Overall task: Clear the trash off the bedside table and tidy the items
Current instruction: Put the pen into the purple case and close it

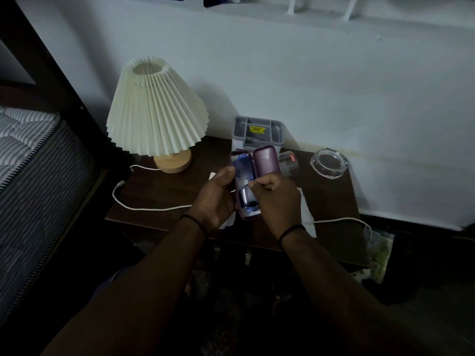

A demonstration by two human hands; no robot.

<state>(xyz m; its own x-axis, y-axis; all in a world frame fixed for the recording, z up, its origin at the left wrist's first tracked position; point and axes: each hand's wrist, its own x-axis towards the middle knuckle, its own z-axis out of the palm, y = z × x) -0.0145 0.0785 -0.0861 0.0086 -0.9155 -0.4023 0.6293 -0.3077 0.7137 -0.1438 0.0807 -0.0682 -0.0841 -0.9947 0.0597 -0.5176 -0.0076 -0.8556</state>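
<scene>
An open purple glasses case (266,160) is held above the dark wooden bedside table (164,191), its lid tipped up. Inside lie glasses (244,194) on a blue lining. My left hand (214,199) grips the case's left side from below. My right hand (276,199) has curled fingers over the case's lower half and pinches at the glasses. Under my hands lies a white tissue or cloth (307,214), partly hidden.
A pleated cream lamp (156,111) on a wooden base stands at the table's back left, its white cable (144,208) looping over the top. A grey organiser tray (258,131), a clear plastic container (289,161) and a glass ashtray (329,163) sit along the back. A striped mattress (28,155) is at left.
</scene>
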